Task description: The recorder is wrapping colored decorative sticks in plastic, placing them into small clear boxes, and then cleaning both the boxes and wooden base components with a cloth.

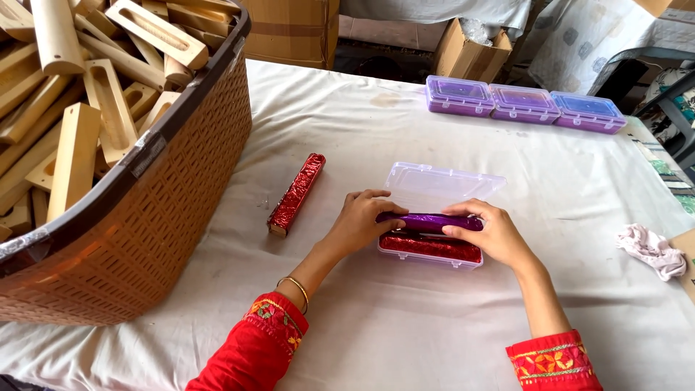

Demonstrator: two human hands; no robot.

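Left hand [360, 221] and right hand [489, 233] pinching the two ends of a purple foil stick [428, 221], held over an open clear box [434, 253] beside a red foil stick [430, 247] already inside. Further left on the white table [376, 318], another red stick [297, 193]; beside it, a brown basket [174, 217] of wooden pieces. At the far edge, three closed purple boxes [525, 103].

Purple foil-wrapped stick [428, 221]: long, shiny, lay flat and crosswise, gripped at both ends, above the back half of the box. Clear plastic box [434, 255]: small, rectangular, purple-tinted base, stood on the white cloth near the table's middle; lid [441, 185] hinged open, tilted back. Red foil-wrapped stick [431, 247]: same shape, glittery, lay flat inside the box along the front wall, just beside the purple one.
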